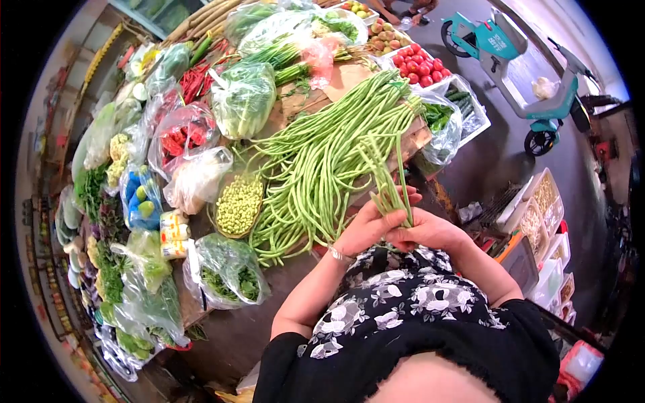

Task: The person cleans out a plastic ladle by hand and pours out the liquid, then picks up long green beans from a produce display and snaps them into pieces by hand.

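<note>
Close in front of my body, both hands hold a small bunch of green long beans (pixel 383 176) whose upper ends point away from me. My left hand (pixel 365 227), with a bracelet at the wrist, is wrapped round the lower part of the bunch. Against it, my right hand (pixel 424 232) is closed on the beans too, and a single bean stands up beside the bunch there. Some of my fingertips are hidden behind the stems. Just beyond, a large heap of long beans (pixel 322 158) spreads across the stall table.
Shelled beans fill a round basket (pixel 238 205) left of the heap. Bagged cabbage (pixel 243 101), bagged greens (pixel 228 272) and red peppers (pixel 183 138) surround it. Tomatoes (pixel 420 66) stand at the back right. A teal scooter (pixel 517 74) and food trays (pixel 537 215) are at right.
</note>
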Demonstrator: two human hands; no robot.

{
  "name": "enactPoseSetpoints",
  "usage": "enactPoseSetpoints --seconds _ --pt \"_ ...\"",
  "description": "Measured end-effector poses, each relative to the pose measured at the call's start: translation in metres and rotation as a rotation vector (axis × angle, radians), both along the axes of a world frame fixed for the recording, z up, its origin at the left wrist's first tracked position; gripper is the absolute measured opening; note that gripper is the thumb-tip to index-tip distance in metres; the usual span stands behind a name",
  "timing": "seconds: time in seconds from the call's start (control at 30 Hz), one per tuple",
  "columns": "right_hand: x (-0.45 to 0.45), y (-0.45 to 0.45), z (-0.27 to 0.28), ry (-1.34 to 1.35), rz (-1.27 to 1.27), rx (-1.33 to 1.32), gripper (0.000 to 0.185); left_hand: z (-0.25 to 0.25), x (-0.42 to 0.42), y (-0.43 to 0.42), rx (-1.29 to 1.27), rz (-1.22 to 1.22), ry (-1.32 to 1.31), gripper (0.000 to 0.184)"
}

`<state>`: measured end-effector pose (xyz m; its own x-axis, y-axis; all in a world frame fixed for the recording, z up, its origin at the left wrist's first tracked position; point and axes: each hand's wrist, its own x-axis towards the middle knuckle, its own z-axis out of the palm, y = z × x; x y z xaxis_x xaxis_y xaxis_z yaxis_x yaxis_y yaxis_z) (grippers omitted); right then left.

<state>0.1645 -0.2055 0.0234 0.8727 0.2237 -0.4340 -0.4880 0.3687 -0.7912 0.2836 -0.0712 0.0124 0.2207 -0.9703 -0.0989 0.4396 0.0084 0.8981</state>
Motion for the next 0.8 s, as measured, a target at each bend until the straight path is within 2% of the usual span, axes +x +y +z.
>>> enactPoseSetpoints --seconds 0.1,0.17,0.23,0.3,0.33,0.37,0.43,0.47,0.5,0.57,0.63,0.7,0.73,0.8 --pt "-0.012 0.019 -0.002 0.027 0.046 0.01 0.02 0.009 -0.011 0.003 -0.022 0.003 0.067 0.051" --pt "-0.018 0.03 -0.004 0.023 -0.069 0.029 0.018 0.006 -0.017 0.008 -0.056 0.031 0.166 0.032" --pt "-0.02 0.032 0.006 0.061 -0.094 0.038 0.022 0.02 -0.021 0.012 -0.052 0.042 0.15 0.03" --pt "-0.022 0.033 0.008 -0.085 -0.098 -0.172 0.029 0.033 -0.022 0.017 0.045 0.121 -0.114 0.035" --pt "-0.022 0.031 0.01 -0.094 -0.101 -0.175 0.029 0.02 -0.028 0.013 -0.028 0.157 0.035 0.034" --pt "-0.024 0.027 0.011 -0.084 -0.018 -0.245 0.034 0.02 -0.028 0.016 -0.032 0.157 0.024 0.034" --pt "-0.028 0.015 0.013 -0.068 0.152 -0.391 0.045 0.039 -0.024 0.017 0.005 0.161 0.275 0.033" --pt "-0.033 0.01 0.009 -0.163 0.04 -0.268 0.041 0.043 -0.027 0.014 -0.012 0.204 0.284 0.031" --pt "-0.028 0.0 0.009 -0.303 0.021 -0.156 0.048 0.044 -0.029 0.011 -0.024 0.207 0.27 0.031" --pt "-0.035 -0.02 0.026 -0.251 -0.239 0.184 0.051 0.047 -0.034 0.004 0.051 0.241 0.157 0.029" --pt "-0.033 -0.049 0.025 -0.289 -0.332 0.05 0.044 0.055 -0.044 -0.008 0.136 0.254 0.118 0.023" --pt "-0.027 -0.073 0.03 -0.3 -0.414 0.118 0.04 0.052 -0.055 -0.023 0.191 0.214 0.035 0.024" --pt "-0.025 -0.077 0.03 -0.266 -0.534 0.151 0.036 0.043 -0.06 -0.029 0.186 0.184 -0.006 0.023" --pt "-0.023 -0.089 0.036 -0.321 -0.542 0.204 0.034 0.039 -0.069 -0.044 0.188 0.142 -0.015 0.02"
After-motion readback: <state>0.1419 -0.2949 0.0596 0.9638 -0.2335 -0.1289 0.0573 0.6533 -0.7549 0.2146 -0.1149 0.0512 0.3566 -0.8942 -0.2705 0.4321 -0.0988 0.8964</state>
